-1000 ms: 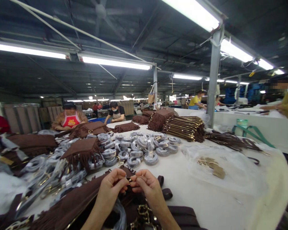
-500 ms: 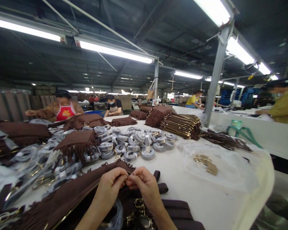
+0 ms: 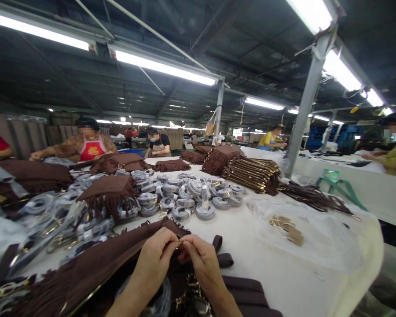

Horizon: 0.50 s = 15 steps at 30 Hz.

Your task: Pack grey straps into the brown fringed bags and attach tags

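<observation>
My left hand [image 3: 156,255] and my right hand [image 3: 199,259] meet fingertip to fingertip above a brown fringed bag [image 3: 102,259] with a gold zipper edge. Both are closed in a pinch. Whatever lies between the fingertips is too small to make out. Under my wrists sit a plastic-wrapped coiled strap [image 3: 160,299] and gold metal clasps [image 3: 194,284]. Dark brown strap loops [image 3: 225,259] stick out just beyond my right hand, and folded brown straps [image 3: 247,293] lie to its right.
Many wrapped coiled straps [image 3: 206,210] are heaped ahead. Fringed brown bags [image 3: 222,154] and gold-edged pieces [image 3: 251,174] are stacked behind them. On the right, a clear plastic bag [image 3: 326,237] holds tan tags [image 3: 288,229]. Co-workers [image 3: 92,147] stand around the white table [image 3: 284,281].
My fingertips have drawn slightly closer together and stay pinched over the bag. The whole view has shifted a little. A red sleeve now shows at the far left.
</observation>
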Each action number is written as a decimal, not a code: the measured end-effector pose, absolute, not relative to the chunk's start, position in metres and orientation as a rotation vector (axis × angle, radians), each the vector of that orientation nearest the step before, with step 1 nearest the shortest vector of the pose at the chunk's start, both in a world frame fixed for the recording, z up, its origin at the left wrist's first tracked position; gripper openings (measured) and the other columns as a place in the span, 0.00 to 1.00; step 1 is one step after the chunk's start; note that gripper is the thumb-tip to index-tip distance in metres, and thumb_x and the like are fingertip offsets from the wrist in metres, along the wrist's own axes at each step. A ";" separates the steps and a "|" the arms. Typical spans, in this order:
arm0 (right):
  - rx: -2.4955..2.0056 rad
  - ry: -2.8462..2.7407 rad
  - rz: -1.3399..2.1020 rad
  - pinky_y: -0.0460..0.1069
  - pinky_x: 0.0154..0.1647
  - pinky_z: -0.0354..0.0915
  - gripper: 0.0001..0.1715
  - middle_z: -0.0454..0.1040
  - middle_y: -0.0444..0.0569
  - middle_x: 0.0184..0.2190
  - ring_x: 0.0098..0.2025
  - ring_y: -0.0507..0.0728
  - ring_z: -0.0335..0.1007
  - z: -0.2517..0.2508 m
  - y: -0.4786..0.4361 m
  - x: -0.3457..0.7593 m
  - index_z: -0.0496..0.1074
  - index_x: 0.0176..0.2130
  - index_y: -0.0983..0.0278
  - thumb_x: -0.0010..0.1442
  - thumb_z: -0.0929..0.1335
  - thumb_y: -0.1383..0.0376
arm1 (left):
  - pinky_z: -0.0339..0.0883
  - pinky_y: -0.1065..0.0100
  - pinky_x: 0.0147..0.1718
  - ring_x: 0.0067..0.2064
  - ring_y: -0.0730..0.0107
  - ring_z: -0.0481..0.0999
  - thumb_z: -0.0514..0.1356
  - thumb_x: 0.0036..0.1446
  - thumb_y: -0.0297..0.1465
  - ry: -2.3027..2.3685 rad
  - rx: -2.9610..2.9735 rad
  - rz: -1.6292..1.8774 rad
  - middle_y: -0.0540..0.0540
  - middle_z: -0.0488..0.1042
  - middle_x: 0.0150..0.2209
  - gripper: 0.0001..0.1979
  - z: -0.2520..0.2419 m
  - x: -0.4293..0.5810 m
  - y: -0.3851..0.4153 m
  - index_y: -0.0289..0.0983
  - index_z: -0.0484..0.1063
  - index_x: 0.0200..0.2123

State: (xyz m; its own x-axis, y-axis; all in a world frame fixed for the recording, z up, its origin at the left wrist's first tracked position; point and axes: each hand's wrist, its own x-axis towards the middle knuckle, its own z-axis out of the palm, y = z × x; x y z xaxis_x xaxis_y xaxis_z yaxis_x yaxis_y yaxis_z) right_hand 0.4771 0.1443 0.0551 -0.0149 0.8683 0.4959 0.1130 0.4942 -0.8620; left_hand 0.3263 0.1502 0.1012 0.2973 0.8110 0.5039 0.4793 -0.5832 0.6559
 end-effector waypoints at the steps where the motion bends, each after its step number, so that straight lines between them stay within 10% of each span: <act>1: -0.910 -1.493 0.756 0.47 0.29 0.69 0.23 0.73 0.45 0.23 0.26 0.54 0.72 0.055 0.144 0.477 0.73 0.32 0.62 0.64 0.62 0.48 | 0.60 0.68 0.31 0.30 0.66 0.69 0.51 0.60 0.34 1.159 2.197 1.188 0.48 0.70 0.26 0.14 0.101 0.326 0.150 0.39 0.67 0.24; 15: -0.916 -1.564 0.708 0.46 0.30 0.67 0.19 0.71 0.45 0.26 0.28 0.54 0.69 0.053 0.145 0.476 0.70 0.31 0.62 0.66 0.61 0.53 | 0.59 0.67 0.31 0.30 0.66 0.69 0.51 0.58 0.32 1.169 2.226 1.192 0.48 0.69 0.27 0.12 0.105 0.327 0.146 0.39 0.65 0.23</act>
State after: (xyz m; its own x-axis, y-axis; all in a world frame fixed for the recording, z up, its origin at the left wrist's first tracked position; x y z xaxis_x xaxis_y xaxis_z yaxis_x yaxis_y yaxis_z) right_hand 0.4765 0.1451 0.0529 -0.0639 0.8554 0.5140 0.1782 0.5166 -0.8375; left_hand 0.3274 0.1460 0.1045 0.3030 0.8014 0.5157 0.5001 -0.5943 0.6298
